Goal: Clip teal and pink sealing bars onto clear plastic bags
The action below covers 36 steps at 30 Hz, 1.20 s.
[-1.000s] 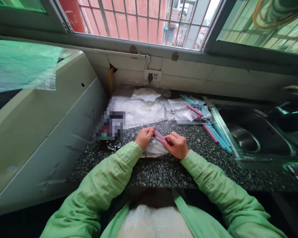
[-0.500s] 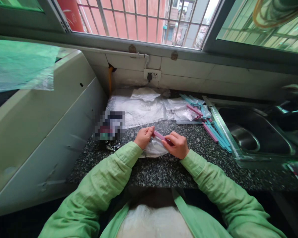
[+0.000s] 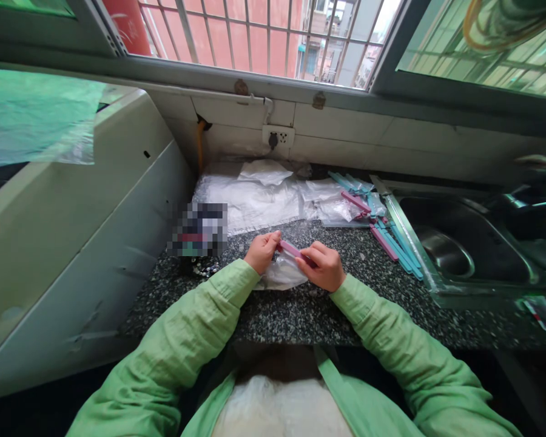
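Speckled bench under barred window; I see both hands at centre.
Left hand and right hand fingers pinch pink sealing clip across clear bag; spare clips beside sink.

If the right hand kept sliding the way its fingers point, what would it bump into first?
Probably the left hand. The right hand points leftward along the pink clip that both hands pinch over the clear plastic bag, so the other hand's fingers are next in line. Depth is hard to judge.
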Each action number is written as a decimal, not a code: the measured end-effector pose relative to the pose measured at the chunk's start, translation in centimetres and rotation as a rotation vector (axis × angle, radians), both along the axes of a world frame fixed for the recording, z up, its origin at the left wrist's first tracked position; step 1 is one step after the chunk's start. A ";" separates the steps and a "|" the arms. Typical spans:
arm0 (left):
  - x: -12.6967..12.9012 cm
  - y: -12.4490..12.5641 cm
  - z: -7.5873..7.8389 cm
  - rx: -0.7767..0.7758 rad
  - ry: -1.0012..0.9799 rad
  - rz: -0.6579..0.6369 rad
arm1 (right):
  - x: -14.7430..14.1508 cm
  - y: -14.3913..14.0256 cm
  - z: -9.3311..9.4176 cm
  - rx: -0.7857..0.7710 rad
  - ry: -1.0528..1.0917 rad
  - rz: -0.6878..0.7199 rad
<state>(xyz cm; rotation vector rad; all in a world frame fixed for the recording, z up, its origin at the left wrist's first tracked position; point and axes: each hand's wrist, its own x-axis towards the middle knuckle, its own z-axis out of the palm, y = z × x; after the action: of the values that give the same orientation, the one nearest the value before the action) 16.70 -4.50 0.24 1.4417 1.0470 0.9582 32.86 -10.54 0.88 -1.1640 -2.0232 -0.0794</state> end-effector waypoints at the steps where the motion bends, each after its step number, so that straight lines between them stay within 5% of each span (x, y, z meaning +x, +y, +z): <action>1: 0.0 0.0 0.0 -0.002 0.000 0.000 | 0.0 0.0 0.0 0.003 0.001 0.001; 7: 0.0 0.0 -0.1 -0.033 0.028 0.012 | 0.0 0.0 0.1 0.036 -0.002 0.008; 21: 0.2 0.0 -0.1 -0.219 -0.264 -0.015 | 0.1 0.1 0.2 0.049 0.016 0.023; 36: 0.2 0.1 0.1 -0.228 -0.198 -0.014 | 0.1 0.1 0.3 0.034 0.046 -0.009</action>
<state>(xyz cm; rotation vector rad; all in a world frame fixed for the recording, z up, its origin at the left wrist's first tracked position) 16.86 -4.37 0.37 1.1415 0.9647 0.9198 32.95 -10.41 1.23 -1.1434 -1.9695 -0.0902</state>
